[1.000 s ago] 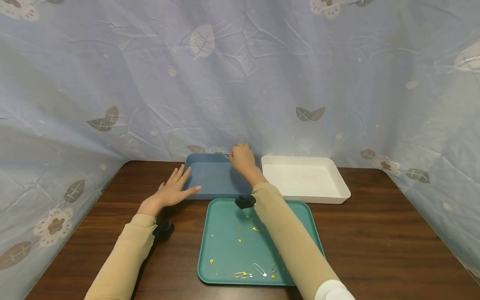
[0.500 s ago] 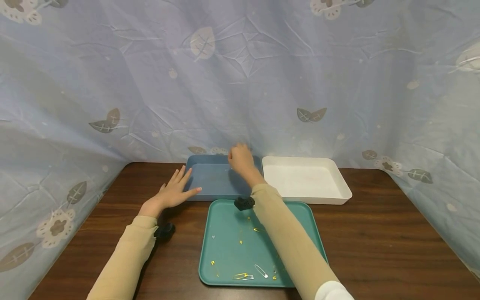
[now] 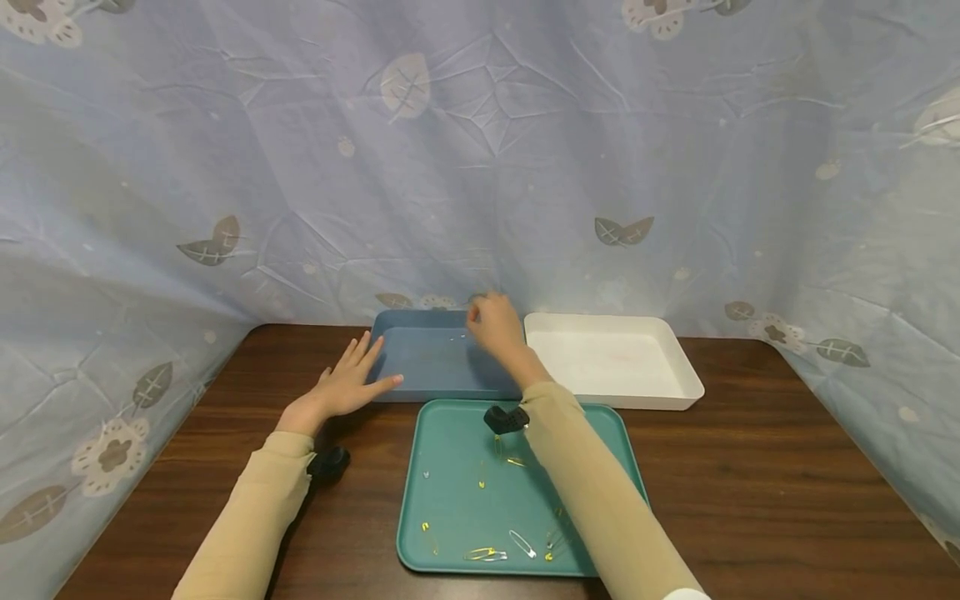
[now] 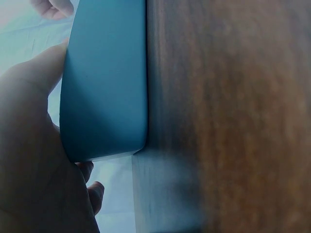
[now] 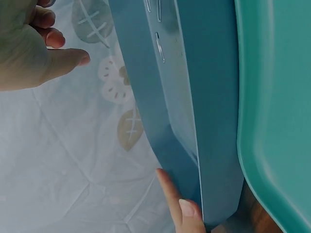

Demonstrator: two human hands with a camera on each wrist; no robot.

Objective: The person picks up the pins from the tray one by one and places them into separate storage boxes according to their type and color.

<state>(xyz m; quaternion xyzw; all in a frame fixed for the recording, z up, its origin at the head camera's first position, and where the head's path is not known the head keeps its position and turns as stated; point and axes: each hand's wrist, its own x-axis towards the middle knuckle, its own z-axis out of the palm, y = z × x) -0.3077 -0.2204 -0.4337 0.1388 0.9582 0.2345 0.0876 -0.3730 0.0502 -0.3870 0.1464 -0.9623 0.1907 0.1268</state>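
My right hand point(image 3: 497, 323) hovers over the right back part of a blue tray point(image 3: 442, 392). In the right wrist view its thumb point(image 5: 70, 63) stands apart from loosely bent fingers, and nothing shows between them. Several silver safety pins point(image 5: 160, 47) lie on the blue tray's floor. My left hand point(image 3: 341, 387), fingers spread, rests at the blue tray's left end; the left wrist view has the thumb along the rim. Nearer me, a green tray point(image 3: 453, 500) carries several gold safety pins point(image 3: 480, 552) and silver safety pins point(image 3: 522, 543), some hidden by the right sleeve.
A white tray point(image 3: 607, 358) stands right of the blue one, close beside it. The green tray sits just in front of the blue one. Brown wooden tabletop point(image 3: 750, 483) extends to both sides. A patterned curtain point(image 3: 480, 167) hangs right behind the trays.
A silver safety pin, held by my right hand a second ago, now lies in the blue tray. The right hand has loosened and shifted slightly right. The left hand stays put.
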